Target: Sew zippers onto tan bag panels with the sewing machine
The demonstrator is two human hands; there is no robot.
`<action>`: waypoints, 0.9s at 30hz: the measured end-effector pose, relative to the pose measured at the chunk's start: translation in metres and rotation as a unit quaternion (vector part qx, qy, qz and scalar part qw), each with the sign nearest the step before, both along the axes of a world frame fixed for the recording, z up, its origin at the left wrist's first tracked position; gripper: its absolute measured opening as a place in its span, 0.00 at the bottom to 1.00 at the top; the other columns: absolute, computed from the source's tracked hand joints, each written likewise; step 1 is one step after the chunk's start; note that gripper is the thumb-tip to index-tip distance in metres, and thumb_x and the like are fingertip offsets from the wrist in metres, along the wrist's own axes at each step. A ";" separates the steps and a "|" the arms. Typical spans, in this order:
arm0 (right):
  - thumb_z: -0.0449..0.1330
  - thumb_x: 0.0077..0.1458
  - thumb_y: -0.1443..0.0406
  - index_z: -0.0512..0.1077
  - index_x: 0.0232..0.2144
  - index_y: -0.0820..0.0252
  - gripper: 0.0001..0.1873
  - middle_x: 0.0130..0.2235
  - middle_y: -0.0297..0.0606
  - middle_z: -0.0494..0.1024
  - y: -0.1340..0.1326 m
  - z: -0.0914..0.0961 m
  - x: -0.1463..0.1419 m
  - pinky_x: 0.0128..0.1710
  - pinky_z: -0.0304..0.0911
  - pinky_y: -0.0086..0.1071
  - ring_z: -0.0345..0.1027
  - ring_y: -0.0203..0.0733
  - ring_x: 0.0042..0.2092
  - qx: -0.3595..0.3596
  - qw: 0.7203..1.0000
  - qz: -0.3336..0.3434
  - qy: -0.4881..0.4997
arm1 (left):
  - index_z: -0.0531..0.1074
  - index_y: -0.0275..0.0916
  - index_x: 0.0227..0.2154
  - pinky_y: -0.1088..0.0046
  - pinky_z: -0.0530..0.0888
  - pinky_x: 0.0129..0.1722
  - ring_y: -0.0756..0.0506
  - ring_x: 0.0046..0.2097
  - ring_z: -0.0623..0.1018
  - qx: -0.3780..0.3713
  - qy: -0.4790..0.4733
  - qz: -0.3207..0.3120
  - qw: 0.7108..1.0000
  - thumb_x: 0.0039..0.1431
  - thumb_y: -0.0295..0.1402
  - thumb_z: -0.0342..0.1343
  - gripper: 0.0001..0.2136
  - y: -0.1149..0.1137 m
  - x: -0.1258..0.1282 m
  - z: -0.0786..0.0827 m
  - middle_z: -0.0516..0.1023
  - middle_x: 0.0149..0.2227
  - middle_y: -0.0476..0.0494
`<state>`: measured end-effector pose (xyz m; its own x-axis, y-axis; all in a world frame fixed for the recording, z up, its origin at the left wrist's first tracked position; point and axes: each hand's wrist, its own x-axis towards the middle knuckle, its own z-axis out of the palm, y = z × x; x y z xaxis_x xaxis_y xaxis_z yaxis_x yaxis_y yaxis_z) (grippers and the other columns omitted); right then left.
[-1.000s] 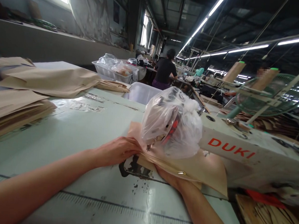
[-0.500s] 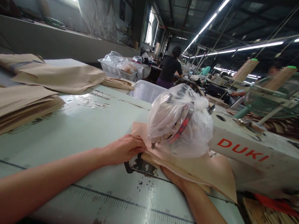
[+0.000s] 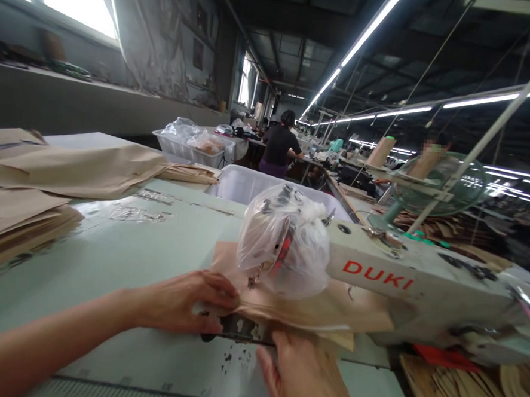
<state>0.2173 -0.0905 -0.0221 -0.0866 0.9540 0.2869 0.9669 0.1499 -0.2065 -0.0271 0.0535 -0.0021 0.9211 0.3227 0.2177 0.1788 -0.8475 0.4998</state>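
Note:
A tan sheet of fabric or leather-like material [image 3: 357,306] lies under the needle area of a sewing machine [image 3: 372,283] marked DUKI, whose head is wrapped in a clear plastic bag [image 3: 284,247]. My left hand [image 3: 187,301] rests at the sheet's left edge beside the presser foot [image 3: 251,280]. Its fingers touch the sheet, with the thumb apart below on the machine bed. At the sheet's near edge is my right hand [image 3: 302,368], slightly blurred, thumb spread from the fingers. Between the hands, a worn dark metal plate [image 3: 241,327] shows.
Stacked tan pieces [image 3: 25,226] lie on the left of the pale table [image 3: 122,255]. Behind the machine stands a white plastic bin [image 3: 234,181]. Curved cut pieces [image 3: 463,396] lie at lower right. A person in dark clothes [image 3: 281,142] works farther back; a green fan [image 3: 450,180] stands right.
My right hand has come out from beneath the sheet to its near edge, thumb spread. My left thumb has moved away from its fingers. The view has shifted to the right and up.

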 end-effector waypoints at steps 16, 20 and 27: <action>0.52 0.68 0.60 0.68 0.62 0.50 0.22 0.61 0.41 0.70 0.030 0.002 0.035 0.61 0.59 0.63 0.63 0.58 0.63 -0.054 0.996 0.043 -0.050 | 0.61 0.41 0.67 0.46 0.67 0.63 0.32 0.65 0.67 0.170 0.049 0.105 0.979 0.71 0.42 0.52 0.26 -0.026 0.012 -0.028 0.63 0.67 0.36; 0.52 0.69 0.56 0.81 0.36 0.49 0.18 0.38 0.36 0.81 0.008 0.110 0.052 0.37 0.74 0.35 0.77 0.45 0.37 0.062 0.997 0.021 -0.050 | 0.56 0.42 0.69 0.47 0.63 0.66 0.33 0.68 0.62 0.183 0.036 0.101 0.977 0.71 0.44 0.52 0.28 -0.024 0.011 -0.034 0.58 0.70 0.38; 0.48 0.71 0.50 0.77 0.48 0.67 0.28 0.53 0.50 0.75 0.102 0.252 0.098 0.45 0.65 0.37 0.73 0.44 0.42 0.161 0.958 0.073 -0.228 | 0.54 0.44 0.71 0.51 0.60 0.68 0.33 0.69 0.60 0.186 0.006 0.107 0.977 0.70 0.45 0.55 0.31 -0.025 0.010 -0.037 0.57 0.70 0.40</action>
